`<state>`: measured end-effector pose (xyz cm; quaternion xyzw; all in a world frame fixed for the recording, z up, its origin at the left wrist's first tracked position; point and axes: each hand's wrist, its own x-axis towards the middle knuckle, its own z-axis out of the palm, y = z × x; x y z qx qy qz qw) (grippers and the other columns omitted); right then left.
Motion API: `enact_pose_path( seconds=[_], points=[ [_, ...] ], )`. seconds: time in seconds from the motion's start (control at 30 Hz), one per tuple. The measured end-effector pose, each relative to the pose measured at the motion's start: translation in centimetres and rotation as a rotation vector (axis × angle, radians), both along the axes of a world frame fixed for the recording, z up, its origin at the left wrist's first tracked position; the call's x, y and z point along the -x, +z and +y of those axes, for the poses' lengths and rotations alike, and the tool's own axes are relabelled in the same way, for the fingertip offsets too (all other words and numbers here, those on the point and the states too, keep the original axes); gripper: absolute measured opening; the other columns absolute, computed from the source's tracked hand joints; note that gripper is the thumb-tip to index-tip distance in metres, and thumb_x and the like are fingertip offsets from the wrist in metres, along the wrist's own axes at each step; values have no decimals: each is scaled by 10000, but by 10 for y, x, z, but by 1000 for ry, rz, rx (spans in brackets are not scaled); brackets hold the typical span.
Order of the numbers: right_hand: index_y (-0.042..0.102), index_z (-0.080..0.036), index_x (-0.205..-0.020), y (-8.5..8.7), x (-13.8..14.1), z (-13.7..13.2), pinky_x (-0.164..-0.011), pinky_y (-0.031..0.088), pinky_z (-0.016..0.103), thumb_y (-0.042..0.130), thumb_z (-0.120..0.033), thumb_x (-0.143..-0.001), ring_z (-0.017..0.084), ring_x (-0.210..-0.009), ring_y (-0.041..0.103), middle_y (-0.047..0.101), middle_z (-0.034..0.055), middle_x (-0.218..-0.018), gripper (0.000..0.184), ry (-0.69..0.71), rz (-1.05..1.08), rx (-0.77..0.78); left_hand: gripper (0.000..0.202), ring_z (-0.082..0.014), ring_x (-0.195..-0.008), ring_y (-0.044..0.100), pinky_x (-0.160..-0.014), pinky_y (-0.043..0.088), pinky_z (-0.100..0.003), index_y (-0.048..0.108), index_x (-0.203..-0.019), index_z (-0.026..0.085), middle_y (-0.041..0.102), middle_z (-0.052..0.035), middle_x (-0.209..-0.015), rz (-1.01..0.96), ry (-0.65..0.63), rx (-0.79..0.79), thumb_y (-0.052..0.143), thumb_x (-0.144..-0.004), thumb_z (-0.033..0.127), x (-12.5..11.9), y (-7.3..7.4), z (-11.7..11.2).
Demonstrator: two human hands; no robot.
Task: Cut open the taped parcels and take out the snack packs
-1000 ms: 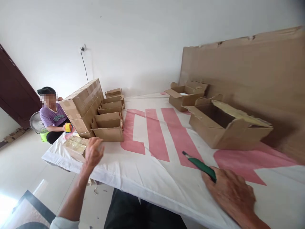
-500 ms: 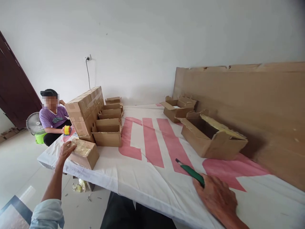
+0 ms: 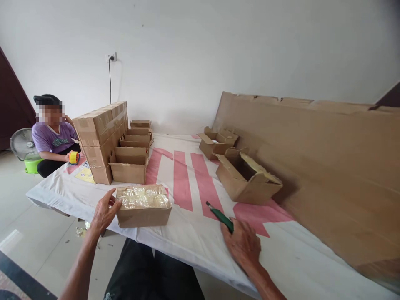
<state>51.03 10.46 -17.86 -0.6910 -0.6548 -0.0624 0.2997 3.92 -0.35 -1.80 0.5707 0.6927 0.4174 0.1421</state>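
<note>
A taped cardboard box [image 3: 143, 216], with shiny clear tape over its top, rests near the front edge of the cloth-covered table [image 3: 200, 254]. My left hand [image 3: 105, 210] grips its left end, thumb at the top corner and the other fingers partly hidden behind. In my right hand [image 3: 243, 241] is a green utility knife [image 3: 222, 217], its tip pointing away to the left, low over the cloth. The knife is well apart from the taped box. Beyond the knife stands an open cardboard box [image 3: 250, 177] with tape on one flap.
Stacked closed boxes [image 3: 101, 143] stand at the left, beside a row of open boxes [image 3: 129, 164]. Another open box [image 3: 217, 143] is farther back. A large cardboard sheet [image 3: 312, 166] leans along the right. A person [image 3: 56, 137] holding a yellow tape roll [image 3: 73, 157] sits beyond the stack.
My left hand has brought the taped box rightward along the table, and its long side now faces me. The utility knife stays in my right hand. The view has shifted.
</note>
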Motion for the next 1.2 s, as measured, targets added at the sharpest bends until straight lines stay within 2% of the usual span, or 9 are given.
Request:
enact_pose_path(
  seconds=[0.1, 0.2, 0.37, 0.47, 0.57, 0.7, 0.83, 0.97, 1.2],
  points=[
    [723, -174, -1120, 10, 6, -2, -829, 485, 530, 485, -419, -960, 401, -1011, 597, 695, 202, -1050, 378, 36, 70, -84, 581, -216, -856, 678, -768, 556, -329, 735, -1294, 184, 731, -61, -953, -166, -29, -41, 641, -876, 577, -2, -5, 5],
    [712, -179, -1150, 31, 27, -5, -914, 512, 557, 526, -512, -954, 400, -1098, 620, 705, 209, -1127, 429, 187, 313, -118, 588, -217, -858, 661, -782, 561, -340, 772, -1219, 171, 720, -66, -949, -271, -42, -47, 672, -839, 608, 3, -13, 9],
    [713, -210, -1290, 76, 89, -18, -995, 589, 503, 574, -708, -951, 348, -1178, 708, 721, 172, -1342, 618, 489, 871, 191, 676, -226, -892, 676, -785, 583, -348, 769, -1269, 187, 743, -93, -1058, -432, -39, -12, 707, -805, 674, 5, -22, 8],
    [711, -226, -1350, 97, 121, -26, -1074, 574, 513, 589, -731, -953, 349, -1277, 687, 737, 147, -1366, 654, 658, 948, 266, 637, -238, -932, 696, -812, 592, -356, 768, -1281, 192, 759, -106, -1095, -470, -93, 15, 746, -803, 612, 5, -19, 6],
    [705, -239, -1389, 109, 139, -31, -1069, 583, 485, 595, -732, -953, 347, -1342, 652, 700, 136, -1448, 668, 718, 912, 279, 539, -241, -938, 712, -824, 585, -356, 784, -1240, 209, 770, -97, -1086, -472, -145, 25, 766, -807, 529, 5, -14, 6],
    [711, -239, -1378, 112, 148, -34, -1007, 605, 444, 585, -727, -956, 335, -1329, 651, 685, 134, -1441, 657, 687, 887, 264, 429, -231, -924, 715, -817, 568, -337, 790, -1135, 206, 766, -78, -1056, -467, -163, 29, 777, -781, 448, 5, -9, 7],
    [706, -245, -1359, 108, 147, -37, -1019, 594, 463, 600, -717, -955, 329, -1316, 653, 683, 132, -1432, 630, 667, 892, 264, 358, -226, -914, 718, -796, 560, -319, 763, -1015, 195, 773, -74, -1044, -492, -180, 23, 806, -739, 418, 4, -10, 10],
    [692, -252, -1372, 103, 144, -40, -1034, 586, 458, 609, -699, -962, 329, -1362, 624, 672, 127, -1461, 612, 663, 898, 261, 312, -229, -887, 723, -755, 549, -301, 716, -902, 193, 767, -57, -935, -497, -164, 2, 831, -720, 419, 1, -13, 9],
    [692, -251, -1383, 101, 143, -44, -1044, 586, 453, 619, -694, -961, 322, -1326, 648, 680, 128, -1450, 616, 647, 905, 251, 266, -222, -884, 719, -771, 545, -301, 742, -859, 197, 754, -52, -947, -429, -165, -47, 812, -749, 429, -5, -10, 3]
  ],
)
